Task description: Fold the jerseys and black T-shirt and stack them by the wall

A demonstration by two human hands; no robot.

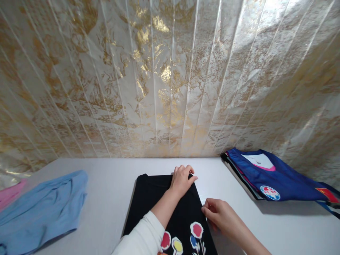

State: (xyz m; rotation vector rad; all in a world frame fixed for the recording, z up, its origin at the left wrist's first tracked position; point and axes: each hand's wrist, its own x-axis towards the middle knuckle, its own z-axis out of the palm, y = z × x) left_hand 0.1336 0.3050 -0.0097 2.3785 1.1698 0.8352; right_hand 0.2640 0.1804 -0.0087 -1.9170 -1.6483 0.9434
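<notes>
A black shirt with a printed pattern of red, yellow and blue flowers lies folded flat in front of me, its near end cut off by the bottom of the view. My left hand reaches across it from a white sleeve. Its fingers are bent over the far right corner, thumb and forefinger close together on the cloth. Lower down, at the right side edge of the shirt, my right hand is closed in a pinch, thumb against forefinger. Its other fingers curl under and are partly hidden.
On the right lies a stack of folded clothes topped by a navy blue shirt with a round badge. Light blue clothing and a pink cloth lie at the left. A shiny gold-patterned curtain hangs behind the white table.
</notes>
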